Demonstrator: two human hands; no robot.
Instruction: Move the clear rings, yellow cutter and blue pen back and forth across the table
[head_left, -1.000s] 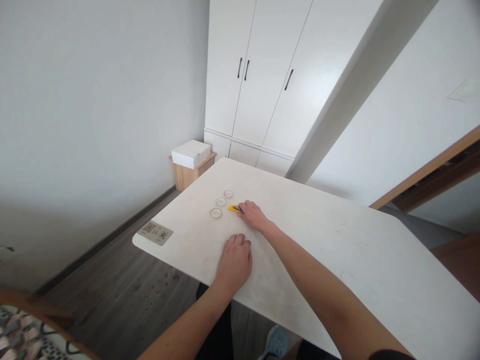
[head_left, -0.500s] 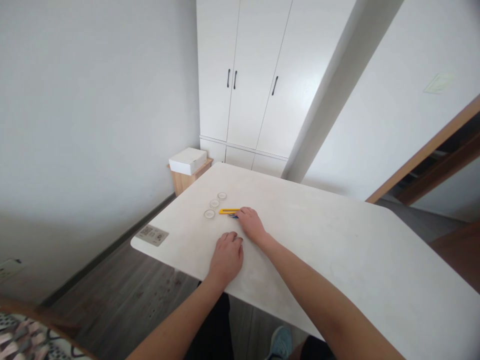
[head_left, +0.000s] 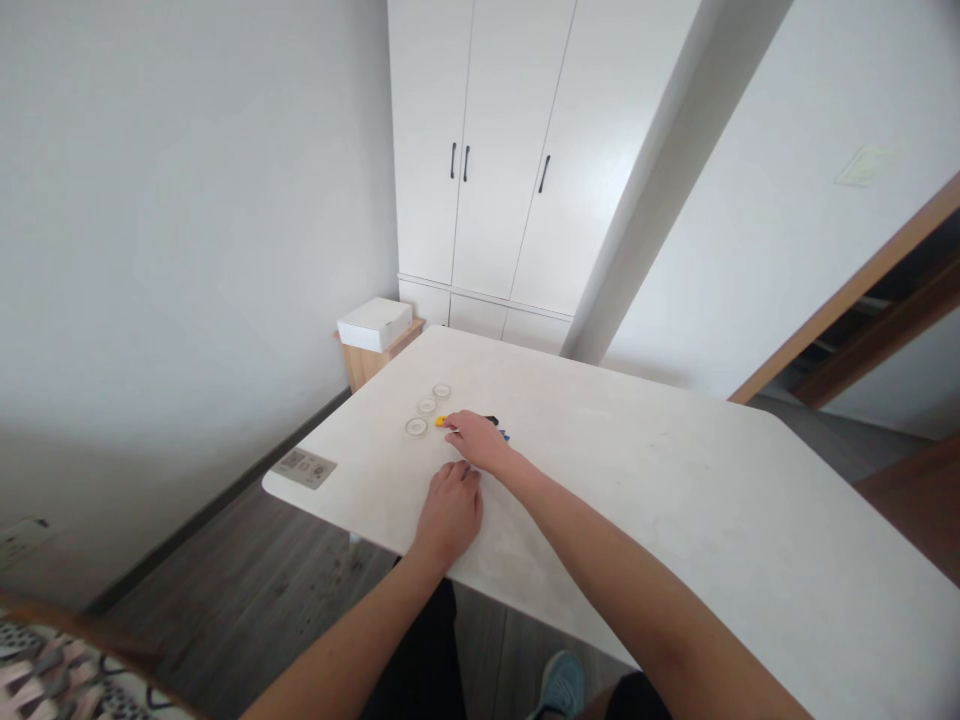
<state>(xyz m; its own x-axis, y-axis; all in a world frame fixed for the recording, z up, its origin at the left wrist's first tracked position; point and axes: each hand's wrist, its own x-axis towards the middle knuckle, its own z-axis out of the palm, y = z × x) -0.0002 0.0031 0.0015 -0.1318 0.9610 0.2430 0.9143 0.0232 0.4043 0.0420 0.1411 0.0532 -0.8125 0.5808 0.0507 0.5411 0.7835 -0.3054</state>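
Head view: a yellow-and-black tool (head_left: 440, 421), perhaps a utility knife, lies toward the left end of the bench (head_left: 675, 480), directly beneath the right hand (head_left: 474, 430); its long axis runs roughly along the bench's long edges, yellow tip toward the left short edge. Something blue (head_left: 506, 436) shows beside its black end. Three clear round dishes (head_left: 427, 405) line up just past the tip, parallel to that short edge. The right hand arches palm down, fingers leftward; whether its grip clasps or merely covers cannot be told. Nearer the front edge, the left hand (head_left: 452, 500) rests fingers bent, its underside hidden, its grip unclear.
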